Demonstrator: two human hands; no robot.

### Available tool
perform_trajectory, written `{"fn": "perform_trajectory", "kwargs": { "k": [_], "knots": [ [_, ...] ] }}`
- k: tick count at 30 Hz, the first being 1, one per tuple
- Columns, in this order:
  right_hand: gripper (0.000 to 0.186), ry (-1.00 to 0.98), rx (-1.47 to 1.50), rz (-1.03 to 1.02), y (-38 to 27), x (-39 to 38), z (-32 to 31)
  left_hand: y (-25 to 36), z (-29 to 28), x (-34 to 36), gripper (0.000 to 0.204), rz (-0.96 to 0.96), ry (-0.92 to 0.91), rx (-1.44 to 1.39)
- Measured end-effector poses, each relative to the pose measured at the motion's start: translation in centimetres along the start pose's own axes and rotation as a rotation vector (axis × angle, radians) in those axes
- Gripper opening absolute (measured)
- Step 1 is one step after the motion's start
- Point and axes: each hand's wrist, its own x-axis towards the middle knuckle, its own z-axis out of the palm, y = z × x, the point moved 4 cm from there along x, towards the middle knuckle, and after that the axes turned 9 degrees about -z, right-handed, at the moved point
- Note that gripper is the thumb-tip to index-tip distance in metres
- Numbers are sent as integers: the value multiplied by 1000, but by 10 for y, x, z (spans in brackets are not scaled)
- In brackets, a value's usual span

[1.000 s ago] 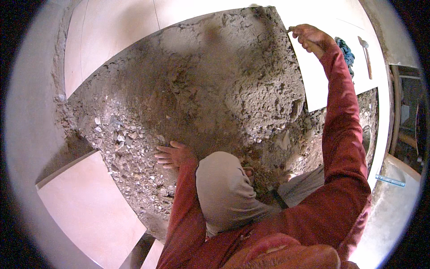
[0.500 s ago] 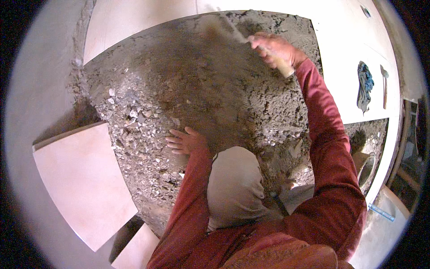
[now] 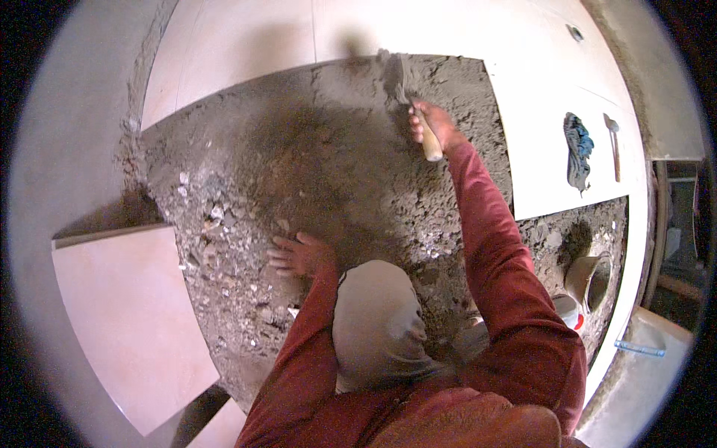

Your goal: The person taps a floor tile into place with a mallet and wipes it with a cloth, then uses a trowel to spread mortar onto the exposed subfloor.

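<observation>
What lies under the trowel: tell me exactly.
Damp-looking grey mortar shows around the blade of the trowel, which the right hand grips. Whatever is directly beneath the blade and the hand is covered.

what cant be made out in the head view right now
Head view, trowel: its blade outline is blurred against the grey mortar, and the right hand covers part of its handle.
Head view, left hand: its own back hides the palm.
Head view, bottom tile: the lower picture edge cuts it off.
Head view, dark thing at upper right: too small to identify.
</observation>
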Motion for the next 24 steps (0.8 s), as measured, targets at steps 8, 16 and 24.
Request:
{"fn": "perform_trajectory", "kwargs": {
  "k": [8, 16, 24],
  "knots": [
    [26, 193, -299, -197, -36, -79, -32, -2, -6, 5, 65, -59, -4, -10],
    [19, 217, 263, -143, 52, 10, 72, -9, 5, 7, 64, 1, 78, -37],
    [20, -81, -67, 22, 58, 47, 118, -5, 0, 6, 63, -25, 29, -98]
  ]
}}
